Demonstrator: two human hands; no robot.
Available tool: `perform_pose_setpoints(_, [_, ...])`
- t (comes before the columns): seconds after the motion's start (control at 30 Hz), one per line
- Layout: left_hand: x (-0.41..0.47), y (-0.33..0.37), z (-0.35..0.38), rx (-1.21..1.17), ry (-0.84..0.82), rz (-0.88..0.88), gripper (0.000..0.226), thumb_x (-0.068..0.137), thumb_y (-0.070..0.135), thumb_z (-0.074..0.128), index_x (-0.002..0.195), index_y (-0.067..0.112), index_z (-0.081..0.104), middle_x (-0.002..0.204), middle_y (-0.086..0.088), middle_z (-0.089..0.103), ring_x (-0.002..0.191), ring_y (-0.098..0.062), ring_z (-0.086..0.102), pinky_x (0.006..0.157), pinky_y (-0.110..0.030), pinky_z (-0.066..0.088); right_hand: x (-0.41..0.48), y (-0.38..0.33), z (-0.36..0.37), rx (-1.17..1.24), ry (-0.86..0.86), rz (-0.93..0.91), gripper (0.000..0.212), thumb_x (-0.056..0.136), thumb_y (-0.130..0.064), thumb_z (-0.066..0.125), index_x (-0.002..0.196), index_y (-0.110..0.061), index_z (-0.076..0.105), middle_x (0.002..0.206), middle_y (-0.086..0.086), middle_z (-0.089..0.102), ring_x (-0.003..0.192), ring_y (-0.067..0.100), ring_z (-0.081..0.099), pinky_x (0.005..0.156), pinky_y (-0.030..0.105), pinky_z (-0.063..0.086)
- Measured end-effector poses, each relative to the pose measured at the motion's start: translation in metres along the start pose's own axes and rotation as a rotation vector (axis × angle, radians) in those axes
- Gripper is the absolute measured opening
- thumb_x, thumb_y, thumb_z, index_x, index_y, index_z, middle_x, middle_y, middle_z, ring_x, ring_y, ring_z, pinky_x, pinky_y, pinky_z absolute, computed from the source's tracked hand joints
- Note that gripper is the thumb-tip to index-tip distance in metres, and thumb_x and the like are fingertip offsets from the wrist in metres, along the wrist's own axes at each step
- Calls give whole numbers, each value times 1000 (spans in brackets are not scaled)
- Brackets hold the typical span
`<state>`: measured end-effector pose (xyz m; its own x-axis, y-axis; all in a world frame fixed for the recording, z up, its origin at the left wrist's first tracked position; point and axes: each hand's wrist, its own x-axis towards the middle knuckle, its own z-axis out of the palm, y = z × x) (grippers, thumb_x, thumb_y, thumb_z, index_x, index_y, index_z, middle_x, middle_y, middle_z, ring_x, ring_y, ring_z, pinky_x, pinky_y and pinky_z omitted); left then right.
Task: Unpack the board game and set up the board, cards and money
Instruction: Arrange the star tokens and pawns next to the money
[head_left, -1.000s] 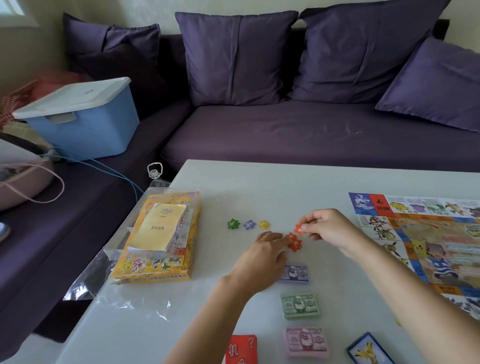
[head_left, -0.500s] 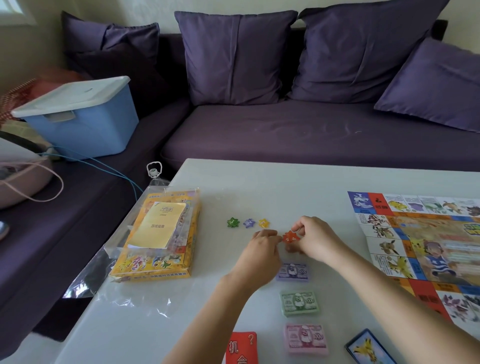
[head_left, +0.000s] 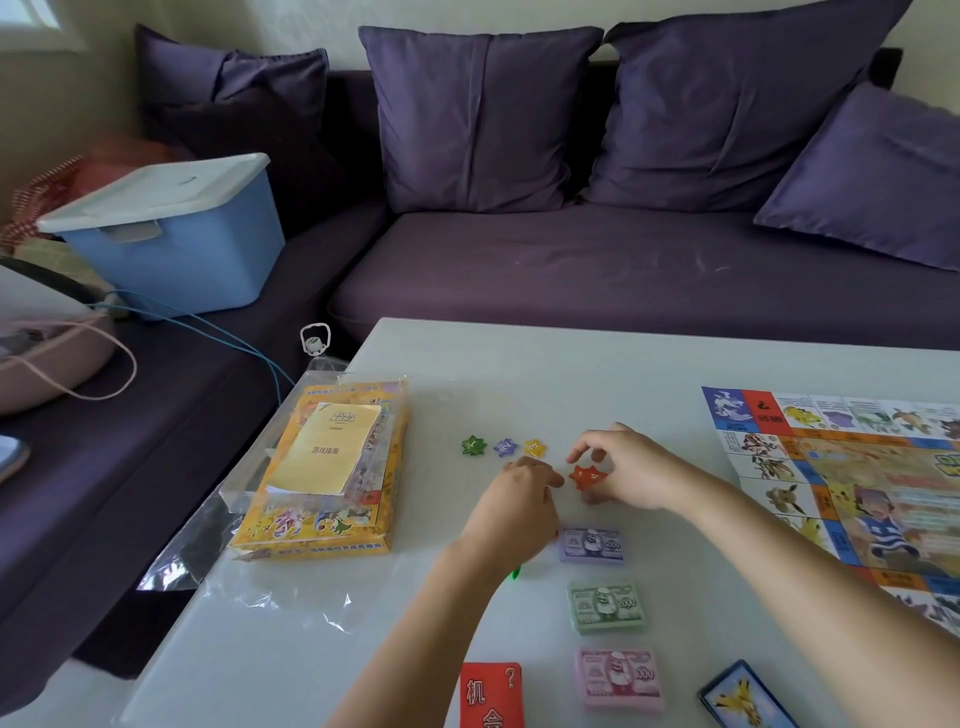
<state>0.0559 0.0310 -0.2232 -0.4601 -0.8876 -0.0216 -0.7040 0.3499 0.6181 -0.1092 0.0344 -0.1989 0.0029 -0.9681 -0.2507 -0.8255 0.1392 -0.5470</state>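
Between my hands is a red star token (head_left: 587, 475) marked 4, low over the white table (head_left: 519, 364). My right hand (head_left: 631, 470) pinches it with thumb and curled fingers. My left hand (head_left: 519, 501) lies knuckles up with curled fingers, fingertips right beside the star's left edge; contact is unclear. Green (head_left: 474, 446), purple (head_left: 505, 447) and yellow (head_left: 535, 447) star tokens lie in a row behind. Purple (head_left: 591, 544), green (head_left: 605, 605) and pink (head_left: 618, 678) money stacks sit in a column. The board (head_left: 857, 467) lies unfolded at right.
The yellow game box (head_left: 311, 525) with a booklet (head_left: 330, 447) on top sits on crumpled plastic wrap (head_left: 249, 587) at the table's left. A red card deck (head_left: 491, 693) and a blue card deck (head_left: 743, 699) lie at the near edge. A purple sofa (head_left: 571, 270) and blue bin (head_left: 176, 244) stand behind.
My right hand came down from holding a red star aloft to the red star by my left fingertips. Both hands now close in on the red token.
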Motion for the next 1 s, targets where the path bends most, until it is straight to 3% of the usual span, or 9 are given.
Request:
perform_pose_setpoints(0.17, [-1,1,-3,28,6,2,40,94,2,36,124,11,60,136,-4,50,127,-18,42,99,-19,30,-1,0,-1,-71,13,-98,22,78,-12,69,87,-30,61,93,-5,46,74,7,47,62,16,38])
perform_pose_setpoints(0.27, [-1,1,-3,40,5,6,39,94,3,36,124,12,61,136,-3,50,126,-17,42,99,-19,30,0,-2,1,-84,16,-108,22,77,-10,68,83,-29,59,93,-5,45,78,10,50,69,21,41])
perform_pose_setpoints(0.37, [-2,1,-4,50,6,17,38,94,4,37,123,12,61,135,-3,51,126,-17,43,101,-19,30,2,-3,2,-92,-10,-95,23,78,-13,68,90,-28,58,98,-3,45,84,15,50,76,26,43])
perform_pose_setpoints(0.53, [-2,-1,-14,121,38,-18,34,95,12,39,119,13,64,126,-5,59,117,-20,53,94,-26,43,-1,-8,6,-53,50,56,32,83,-32,70,106,-21,51,107,-1,42,90,15,48,74,27,38])
perform_pose_setpoints(0.7, [-3,-11,-26,186,63,-83,31,95,14,39,102,5,68,107,-11,68,96,-26,62,82,-38,52,0,-19,25,-109,208,144,19,85,-18,60,102,-10,55,109,8,48,85,24,48,71,27,37])
perform_pose_setpoints(1.0, [-13,-18,-42,172,-14,-94,30,96,15,41,109,7,67,111,-6,66,101,-21,61,86,-31,49,15,-25,20,-53,226,182,19,82,-11,62,99,-5,63,112,11,57,96,26,58,69,23,36])
